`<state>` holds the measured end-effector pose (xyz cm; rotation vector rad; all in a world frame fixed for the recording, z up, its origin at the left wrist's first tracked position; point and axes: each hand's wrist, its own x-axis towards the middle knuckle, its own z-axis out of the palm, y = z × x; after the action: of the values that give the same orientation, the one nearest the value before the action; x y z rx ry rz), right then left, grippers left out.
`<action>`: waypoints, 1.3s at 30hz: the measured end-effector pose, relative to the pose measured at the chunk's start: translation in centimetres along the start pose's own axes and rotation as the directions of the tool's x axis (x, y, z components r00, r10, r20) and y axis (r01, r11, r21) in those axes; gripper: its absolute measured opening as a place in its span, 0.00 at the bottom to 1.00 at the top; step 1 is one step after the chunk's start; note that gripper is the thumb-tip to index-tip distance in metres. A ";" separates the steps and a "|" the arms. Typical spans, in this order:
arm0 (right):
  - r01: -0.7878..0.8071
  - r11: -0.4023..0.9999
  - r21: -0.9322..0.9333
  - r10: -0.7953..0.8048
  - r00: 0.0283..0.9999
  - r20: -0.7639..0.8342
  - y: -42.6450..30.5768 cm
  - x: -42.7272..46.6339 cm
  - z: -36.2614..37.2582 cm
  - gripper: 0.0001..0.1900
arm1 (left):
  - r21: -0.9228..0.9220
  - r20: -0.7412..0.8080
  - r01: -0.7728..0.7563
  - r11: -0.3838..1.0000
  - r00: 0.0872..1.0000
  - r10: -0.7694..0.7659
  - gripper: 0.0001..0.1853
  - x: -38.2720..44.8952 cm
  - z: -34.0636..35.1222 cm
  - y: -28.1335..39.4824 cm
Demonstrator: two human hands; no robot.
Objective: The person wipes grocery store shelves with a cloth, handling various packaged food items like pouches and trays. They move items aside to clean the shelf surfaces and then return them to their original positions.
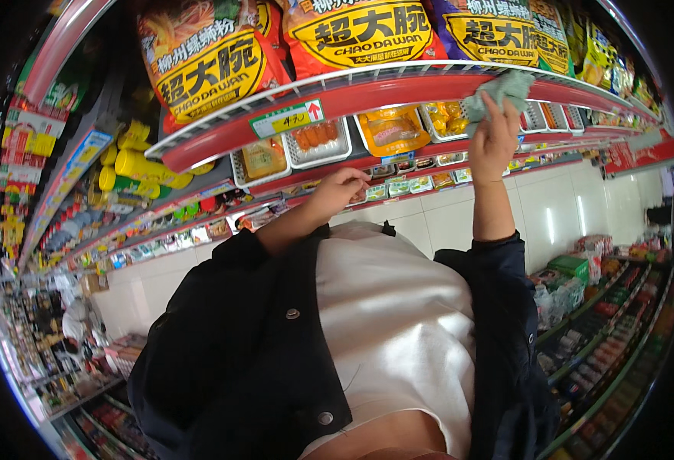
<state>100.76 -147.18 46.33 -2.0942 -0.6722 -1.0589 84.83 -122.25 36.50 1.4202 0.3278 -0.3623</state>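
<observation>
A pale green cloth [500, 95] is bunched in my right hand [495, 141], which presses it against the red front rail [391, 91] of the upper shelf. Behind the rail's white wire guard stand large noodle packets in red [216, 69] and purple [486, 34]. My left hand [337, 195] hovers in front of the lower shelf with its fingers loosely curled, and I see nothing in it. Close by are white plastic baskets [345, 156] of packaged food, one with an orange packet [394, 129].
A price tag [288, 119] hangs on the rail. Yellow-capped bottles [141, 169] line the left shelves. Pale floor tiles [452, 215] show below. At right, drink packs [566, 287] stand beside low shelves of cans [595, 356]. Another person [78, 319] is at the far left.
</observation>
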 end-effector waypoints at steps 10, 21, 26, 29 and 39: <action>-0.283 0.956 0.075 0.291 0.946 -0.145 7.7 -0.8 -1.9 0.18 | -0.225 -0.460 -0.117 0.967 0.888 0.000 0.13 -5.4 1.5 -3.3; -0.678 0.589 0.440 0.201 0.651 0.732 -3.1 -11.4 2.6 0.12 | -0.602 -0.704 -0.411 0.685 0.678 -0.212 0.09 -6.0 -8.4 -9.0; -0.627 0.692 0.359 -0.007 0.491 0.871 -7.8 -12.2 6.2 0.14 | -0.611 -0.746 -0.452 0.650 0.603 -0.282 0.15 -4.2 -13.2 -7.4; -0.591 0.728 0.348 -0.043 0.468 0.883 -11.7 -13.2 9.0 0.16 | -0.618 -0.696 -0.325 0.716 0.651 -0.304 0.17 -3.8 -16.3 -7.6; -0.838 0.538 0.094 0.256 0.268 0.929 -21.5 -19.0 19.2 0.28 | -0.632 -0.577 -0.053 0.773 0.697 -0.425 0.14 -2.9 -18.6 -7.3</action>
<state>84.87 -121.55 29.54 -1.8624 -0.4276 0.6962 78.98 -104.51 28.91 0.8031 1.1390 0.1478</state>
